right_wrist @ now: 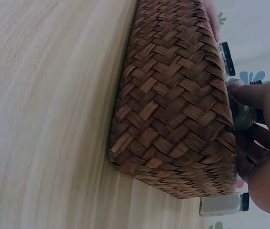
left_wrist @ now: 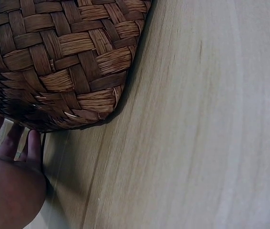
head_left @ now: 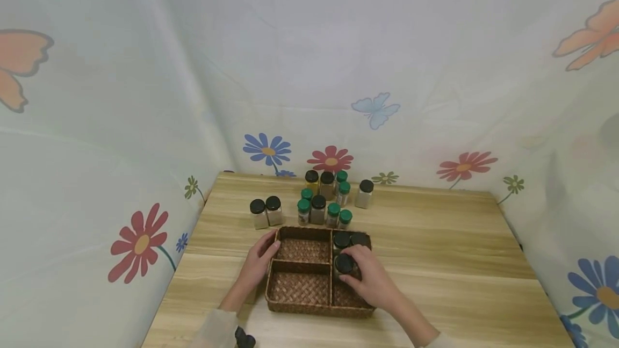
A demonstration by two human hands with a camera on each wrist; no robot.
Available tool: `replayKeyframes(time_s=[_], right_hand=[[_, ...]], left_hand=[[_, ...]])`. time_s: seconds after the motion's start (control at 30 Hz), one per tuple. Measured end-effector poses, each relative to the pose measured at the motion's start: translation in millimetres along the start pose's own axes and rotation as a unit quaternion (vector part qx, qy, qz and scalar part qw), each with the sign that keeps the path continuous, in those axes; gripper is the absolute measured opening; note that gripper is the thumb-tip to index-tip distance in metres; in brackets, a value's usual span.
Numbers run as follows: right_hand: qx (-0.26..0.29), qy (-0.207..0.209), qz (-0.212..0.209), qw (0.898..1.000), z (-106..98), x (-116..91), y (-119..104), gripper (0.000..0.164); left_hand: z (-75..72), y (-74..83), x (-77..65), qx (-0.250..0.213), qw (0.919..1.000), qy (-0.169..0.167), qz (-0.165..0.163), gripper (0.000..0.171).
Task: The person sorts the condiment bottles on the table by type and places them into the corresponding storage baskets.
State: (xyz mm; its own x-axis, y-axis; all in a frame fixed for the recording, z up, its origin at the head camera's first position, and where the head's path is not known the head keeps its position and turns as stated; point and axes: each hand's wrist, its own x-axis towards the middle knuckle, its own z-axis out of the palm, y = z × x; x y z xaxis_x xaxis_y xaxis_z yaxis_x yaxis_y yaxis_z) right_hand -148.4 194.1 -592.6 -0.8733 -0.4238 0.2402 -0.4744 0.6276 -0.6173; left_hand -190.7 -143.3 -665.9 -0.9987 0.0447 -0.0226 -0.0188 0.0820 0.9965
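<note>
A brown woven basket (head_left: 300, 307) has two compartments on the left and a long one on the right. My left hand (head_left: 258, 262) holds its far left corner, thumb over the rim and fingers outside; in the left wrist view, fingertips (left_wrist: 34, 148) touch the basket wall (left_wrist: 73, 62). My right hand (head_left: 369, 275) grips a black-lidded spice jar (head_left: 344, 263) at the right compartment, thumb and fingers round it. Two black-lidded jars (head_left: 342, 239) stand at that compartment's far end, partly behind the hand. The held jar's lower part is hidden by the basket in the right wrist view.
Behind the basket stand several green-lidded jars (head_left: 303, 211) and black-lidded jars (head_left: 326, 186). Two black-lidded jars (head_left: 266, 212) stand farther left, a single jar (head_left: 365, 194) to the right. A small black object (head_left: 245, 338) lies near the wooden table's (head_left: 445, 262) front. A printed curtain (head_left: 309, 69) encloses the table.
</note>
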Motion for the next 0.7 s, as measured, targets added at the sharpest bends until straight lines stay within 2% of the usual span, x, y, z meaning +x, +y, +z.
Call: replayKeyframes(time_s=[0.23,0.7], right_hand=[[-0.002,0.017,0.023,1.0,8,-4,-1,0.049],[-0.001,0.013,0.056,0.998,12,-3,0,0.053]], left_hand=[[0.3,-5.5,1.4,-0.002,1.0,-0.002,-0.001,0.056],[-0.1,-2.7,0.8,-0.001,1.0,0.0,-0.001,0.055]])
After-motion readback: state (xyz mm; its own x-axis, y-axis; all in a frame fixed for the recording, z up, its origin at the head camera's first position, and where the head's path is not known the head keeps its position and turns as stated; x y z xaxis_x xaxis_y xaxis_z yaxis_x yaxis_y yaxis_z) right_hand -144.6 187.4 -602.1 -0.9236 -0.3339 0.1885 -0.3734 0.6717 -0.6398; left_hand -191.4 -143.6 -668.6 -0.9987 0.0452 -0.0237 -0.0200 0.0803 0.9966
